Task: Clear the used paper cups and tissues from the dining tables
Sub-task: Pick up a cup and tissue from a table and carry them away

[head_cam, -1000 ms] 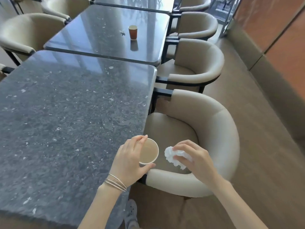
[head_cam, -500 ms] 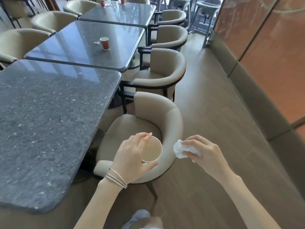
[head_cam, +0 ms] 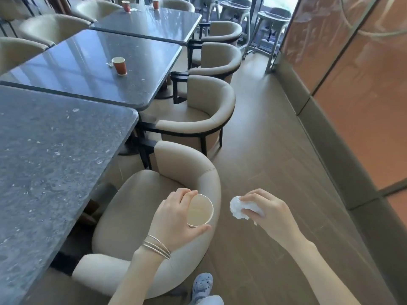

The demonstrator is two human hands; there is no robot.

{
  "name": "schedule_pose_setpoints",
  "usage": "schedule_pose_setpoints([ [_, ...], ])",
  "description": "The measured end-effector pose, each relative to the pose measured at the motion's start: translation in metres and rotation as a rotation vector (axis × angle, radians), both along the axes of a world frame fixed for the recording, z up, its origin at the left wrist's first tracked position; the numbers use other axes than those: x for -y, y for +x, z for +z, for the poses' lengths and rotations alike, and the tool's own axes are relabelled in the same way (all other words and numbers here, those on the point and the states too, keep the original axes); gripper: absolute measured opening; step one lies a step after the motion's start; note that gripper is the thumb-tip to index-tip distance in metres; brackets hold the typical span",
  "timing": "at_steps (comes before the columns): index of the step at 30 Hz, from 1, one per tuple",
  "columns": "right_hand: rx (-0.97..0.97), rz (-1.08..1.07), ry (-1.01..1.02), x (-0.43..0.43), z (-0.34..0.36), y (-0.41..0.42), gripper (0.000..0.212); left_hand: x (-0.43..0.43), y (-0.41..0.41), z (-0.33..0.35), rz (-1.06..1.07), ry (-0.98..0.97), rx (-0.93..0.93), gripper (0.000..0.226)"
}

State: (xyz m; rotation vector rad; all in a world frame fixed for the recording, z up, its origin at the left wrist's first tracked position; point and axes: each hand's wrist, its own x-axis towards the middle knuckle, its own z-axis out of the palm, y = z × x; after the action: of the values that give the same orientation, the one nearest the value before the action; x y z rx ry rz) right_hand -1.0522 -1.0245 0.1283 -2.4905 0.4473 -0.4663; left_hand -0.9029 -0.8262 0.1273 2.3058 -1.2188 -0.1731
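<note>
**Operator:** Both hands are loaded. My left hand [head_cam: 174, 216] wraps fingers and thumb round a paper cup [head_cam: 199, 213], mouth up, over the near chair [head_cam: 198, 172]. My right hand [head_cam: 268, 212] pinches a crumpled tissue [head_cam: 239, 208] above the floor.

**Spotter:** Where's the next pickup?

**Operator:** Ahead and to the left. 1 orange cup [head_cam: 119, 66] stands upright near the middle of the 2nd table [head_cam: 77, 84], well apart from both hands. A small white scrap [head_cam: 109, 64] lies just beside it on its left. I judge it a tissue, though it's too small to be sure.

**Spotter:** Which hand is closer?

**Operator:** Left, since the tables run along my left side. Neither hand has a spare finger, though. I'd drop the crumpled tissue into the paper cup to free the right. 2 far cups [head_cam: 126, 5] stand by the far edge of the 3rd table [head_cam: 154, 23].
</note>
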Motion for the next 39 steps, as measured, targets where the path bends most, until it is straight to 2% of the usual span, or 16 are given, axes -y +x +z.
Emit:
schedule_pose_setpoints([
  [8, 0.108, 0.096, 0.033, 0.085, 0.026, 0.083, 0.019, 0.075, 0.062, 0.029, 0.098, -0.031, 0.095, 0.081],
  [17, 0.036, 0.266, 0.002, 0.206, 0.006, 0.139, 0.022, 0.175, 0.092, 0.008, 0.273, -0.007, 0.094, 0.079],
  [26, 0.008, 0.431, 0.080, 0.352, 0.035, 0.211, 0.025, 0.305, 0.118, 0.030, 0.490, -0.071, 0.063, 0.084],
  [33, 0.003, 0.508, 0.077, 0.407, 0.039, 0.266, 0.022, 0.360, 0.157, 0.026, 0.578, -0.093, 0.055, 0.080],
  [39, 0.004, 0.547, 0.043, 0.448, 0.024, 0.339, 0.023, 0.400, 0.223, 0.016, 0.621, -0.073, 0.086, 0.082],
])
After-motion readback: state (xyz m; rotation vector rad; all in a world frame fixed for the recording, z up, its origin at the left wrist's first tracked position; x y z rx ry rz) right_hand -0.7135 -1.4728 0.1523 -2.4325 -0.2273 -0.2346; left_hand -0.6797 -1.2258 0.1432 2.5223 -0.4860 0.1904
